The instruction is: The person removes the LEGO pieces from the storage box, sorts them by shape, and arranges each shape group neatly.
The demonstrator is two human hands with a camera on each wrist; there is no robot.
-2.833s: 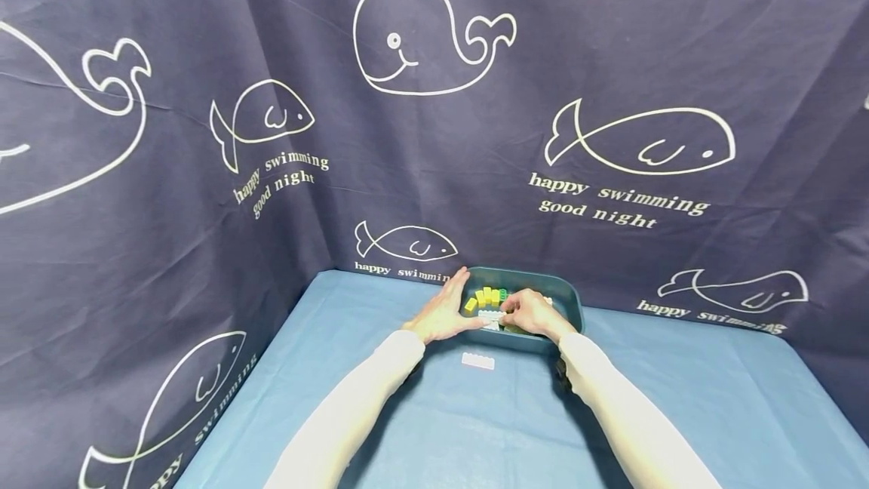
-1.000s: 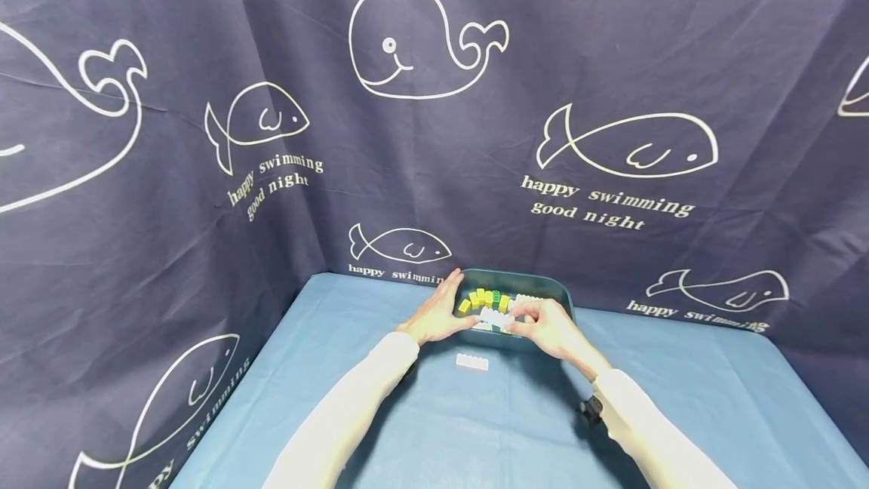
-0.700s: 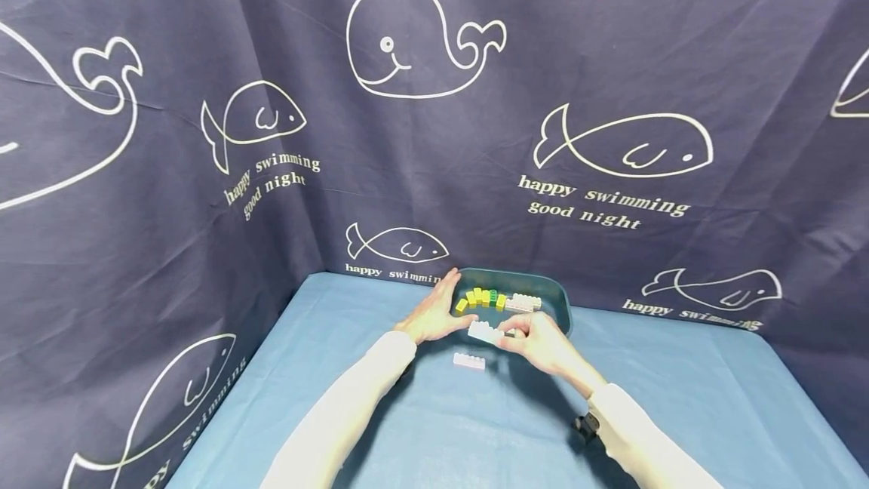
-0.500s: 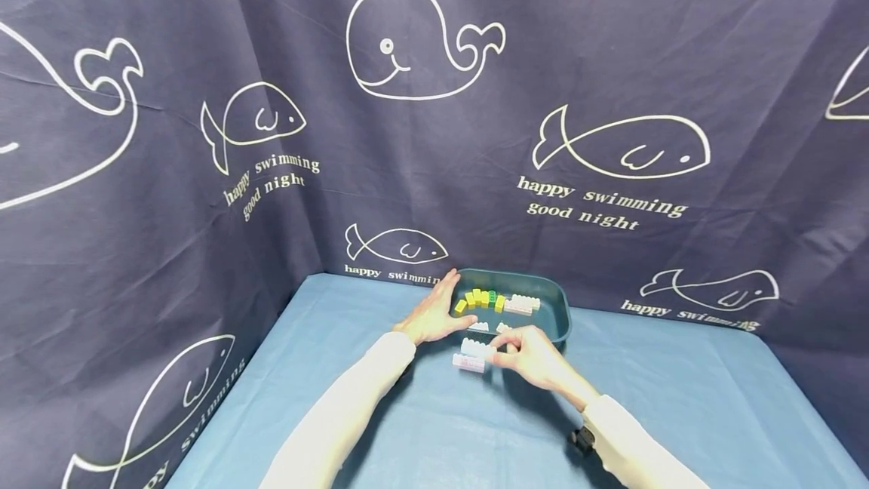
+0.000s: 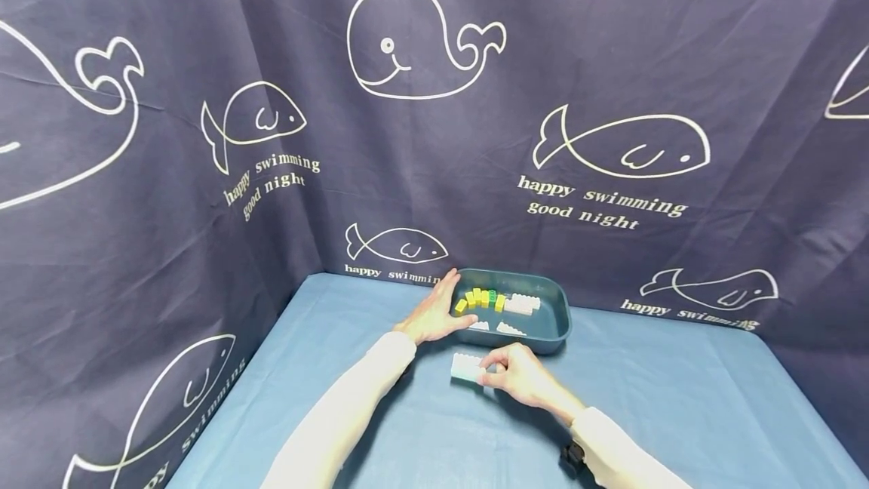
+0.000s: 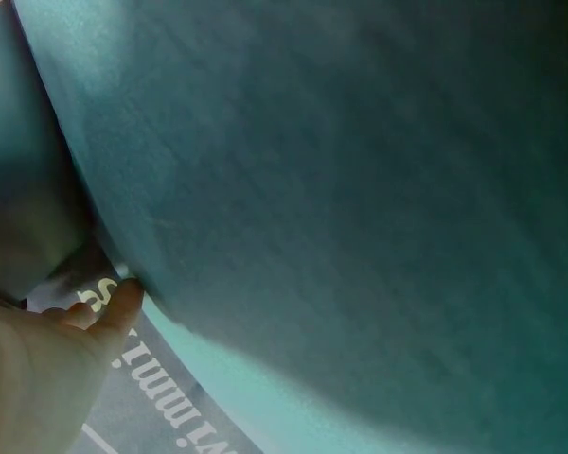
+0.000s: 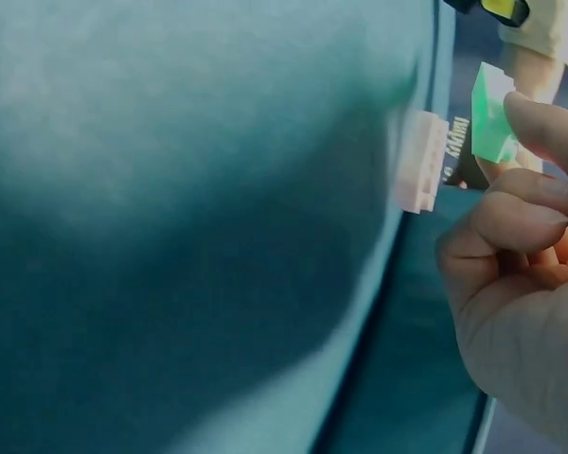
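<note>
Right hand: the right hand [image 5: 526,379] pinches the right end of a pale brick [image 7: 492,112] between thumb and curled forefinger; the other fingers are folded in toward the palm.
Pale brick: in front of the bin, over the near part of the table; studs up and whitish on top in the head view, green-tinted in the right wrist view.
Pinkish brick: the right wrist view shows a pinkish brick [image 7: 419,163] just beside the held one, with a gap between them; in the head view the two overlap, so their exact spacing there cannot be told.
Left hand: the left hand [image 5: 434,314] is spread, fingers along the bin's left end, thumb across its front left corner.
Bin: a dark teal bin [image 5: 553,321] stands upright at the back of the table.
Inside, back: yellow bricks [image 5: 499,303] in a curved row, a green brick [image 5: 492,297] among them, white bricks [image 5: 526,301] to their right.
Inside, front: two more white pieces [image 5: 511,329] by the near wall, one partly behind the left thumb.
Wrists: white sleeves [image 5: 339,429]; a black device [image 5: 572,457] under the right one.
Table: blue cover [image 5: 665,398].
Backdrop: navy cloth [image 5: 434,164] with whale and fish outlines and "happy swimming good night".
</note>
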